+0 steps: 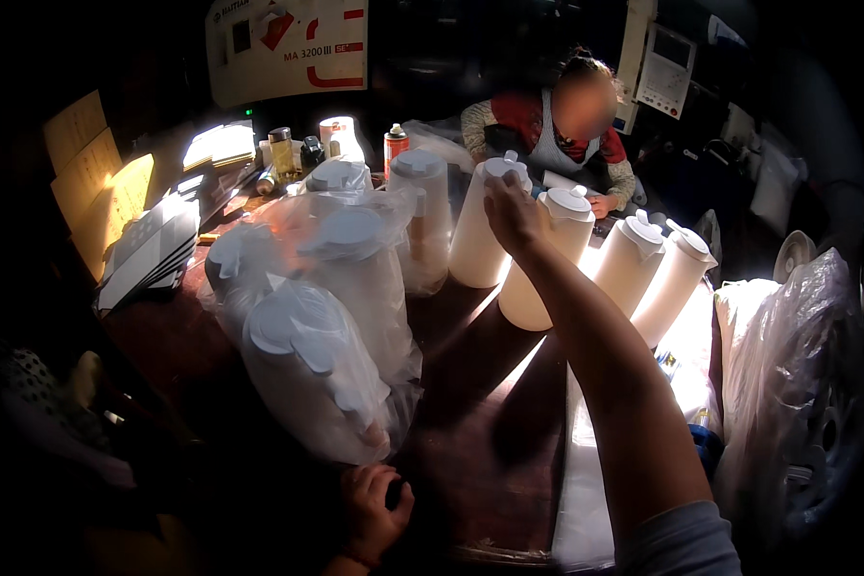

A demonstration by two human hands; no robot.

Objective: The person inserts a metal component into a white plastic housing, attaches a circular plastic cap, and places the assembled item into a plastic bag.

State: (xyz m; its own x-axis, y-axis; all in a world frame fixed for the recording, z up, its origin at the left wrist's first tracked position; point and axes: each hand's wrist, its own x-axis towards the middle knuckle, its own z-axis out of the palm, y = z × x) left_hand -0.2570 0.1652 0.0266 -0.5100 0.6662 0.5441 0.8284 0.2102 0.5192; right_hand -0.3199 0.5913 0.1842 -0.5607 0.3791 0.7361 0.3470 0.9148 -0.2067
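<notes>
Stretched out to the far side of the table, my right hand [511,206] is closed at the top of a cream plastic pitcher [473,235], near its lid. Its fingers partly hide the handle. My left hand [374,507] rests by the near edge, loosely curled with the thumb apart, and nothing shows in it. Just beyond it is a white-lidded pitcher in a clear plastic bag [302,355]. Another bagged pitcher [355,278] stands behind that one. To the right, unbagged pitchers [553,254] [630,259] [677,278] line up, white lids on.
Across the dark red table [470,432] a person [571,134] sits. Papers [221,144], a bottle [280,151] and a red spray can [396,146] are at the back left. Clear plastic bags [787,355] hang along the right, beside a plastic sheet [584,480].
</notes>
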